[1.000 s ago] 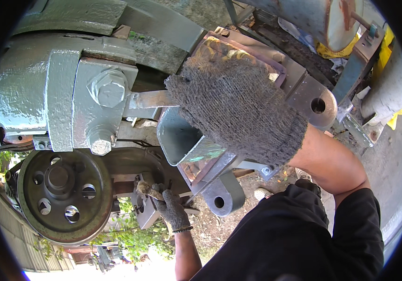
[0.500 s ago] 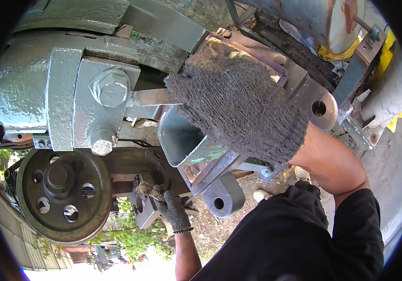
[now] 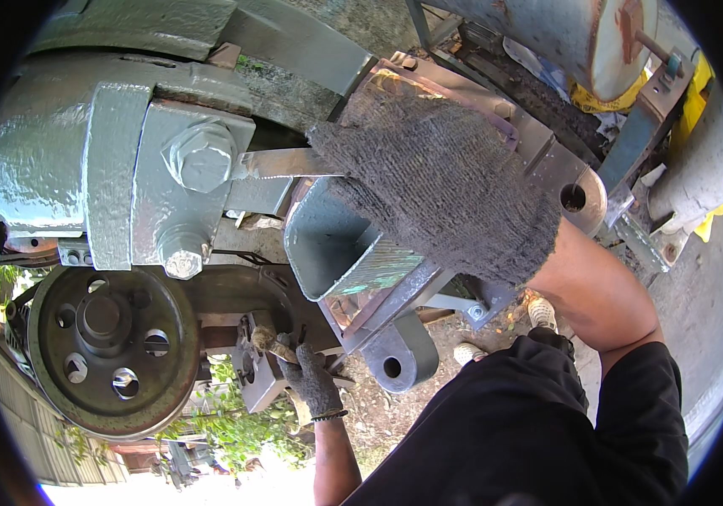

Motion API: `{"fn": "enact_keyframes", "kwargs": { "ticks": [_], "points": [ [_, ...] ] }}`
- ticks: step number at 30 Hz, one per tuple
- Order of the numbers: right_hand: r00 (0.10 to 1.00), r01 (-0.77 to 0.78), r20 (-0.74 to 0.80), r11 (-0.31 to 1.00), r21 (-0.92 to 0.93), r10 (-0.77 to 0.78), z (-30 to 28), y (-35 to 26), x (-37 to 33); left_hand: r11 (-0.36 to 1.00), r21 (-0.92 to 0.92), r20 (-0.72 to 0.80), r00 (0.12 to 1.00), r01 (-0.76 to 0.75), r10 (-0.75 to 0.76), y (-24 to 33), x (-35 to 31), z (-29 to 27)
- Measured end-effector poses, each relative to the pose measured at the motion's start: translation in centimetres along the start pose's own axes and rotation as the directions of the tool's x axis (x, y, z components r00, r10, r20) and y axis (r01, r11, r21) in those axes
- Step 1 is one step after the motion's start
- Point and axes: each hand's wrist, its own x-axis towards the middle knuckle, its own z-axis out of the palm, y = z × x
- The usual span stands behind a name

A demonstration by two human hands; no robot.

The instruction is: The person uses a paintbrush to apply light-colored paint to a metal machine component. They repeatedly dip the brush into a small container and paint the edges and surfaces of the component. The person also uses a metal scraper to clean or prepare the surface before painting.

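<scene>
My right hand [image 3: 450, 181], in a dark grey knitted glove, is closed around the near end of a flat metal strip [image 3: 281, 164]. The strip's other end reaches the edge of a grey-green painted block beside a large bolt [image 3: 203, 157]. Beneath the hand lies a green square tube [image 3: 327, 240] with an open end. Lower down, my left hand [image 3: 315, 388], also gloved, is curled at a grey metal bracket [image 3: 260, 384]. A tan, knobbed piece [image 3: 267, 341] shows at its fingertips; whether the hand grips it or only touches it is unclear.
A large dark wheel with round holes [image 3: 167, 363] stands at the lower left. Above it is the thick painted cylinder [image 3: 37, 160]. A lug with a hole [image 3: 402, 354] projects below the tube. Rusty cylinders [image 3: 564, 38] and yellow sacks [image 3: 597, 99] are at the upper right.
My right hand has shifted slightly right, and the strip has moved with it, its tip now a little higher by the bolt. My left hand has hardly moved.
</scene>
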Motion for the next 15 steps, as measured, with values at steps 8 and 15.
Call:
{"fn": "enact_keyframes", "kwargs": {
  "ticks": [8,15],
  "points": [
    [0.995,0.087,0.077,0.921,-0.38,-0.062,-0.9,0.5,1.1,0.998,0.057,0.005,1.0,0.026,-0.026,-0.3,-0.2,-0.4],
    [0.987,0.16,0.063,0.834,-0.528,-0.149,-4.6,1.8,3.4,0.998,0.053,0.008,0.999,0.036,-0.036,-0.7,-0.6,-0.7]
  ]
}}
